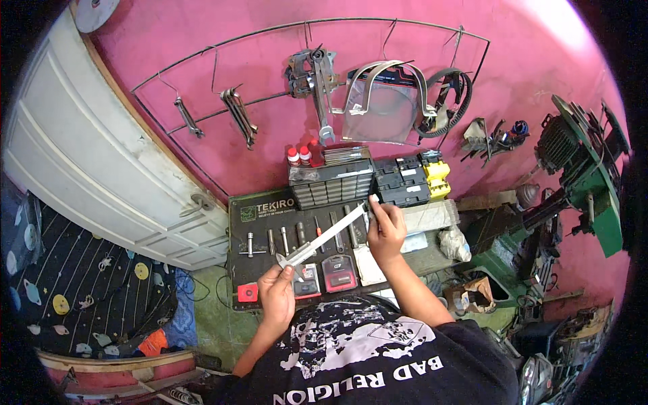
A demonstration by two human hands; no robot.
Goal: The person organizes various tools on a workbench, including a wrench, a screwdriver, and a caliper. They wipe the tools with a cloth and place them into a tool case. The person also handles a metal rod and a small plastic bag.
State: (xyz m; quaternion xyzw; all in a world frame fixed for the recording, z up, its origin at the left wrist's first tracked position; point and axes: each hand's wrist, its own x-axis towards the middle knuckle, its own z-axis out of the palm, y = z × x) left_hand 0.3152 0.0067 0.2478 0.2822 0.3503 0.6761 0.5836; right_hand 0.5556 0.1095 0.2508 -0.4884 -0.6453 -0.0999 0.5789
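Observation:
My left hand (277,291) is closed around the jaw end of a silvery vernier caliper (327,237), low over the front of a dark work table (266,266). The caliper's long beam slants up and to the right. At its far tip is my right hand (386,233), fingers bent and pinched against the beam's end. Beneath lie a T-handle wrench (250,246), a red-handled screwdriver (318,227) and several metal rods and sockets. Along the near edge rest a red box (248,292) and a red-and-black case (339,273).
A drawer cabinet (334,183) stands at the table's back, beside black and yellow cases (408,181). Wrenches (239,118) hang from a wire frame on the pink wall. On the right stands a green machine (590,175); on the left, a white door (108,155).

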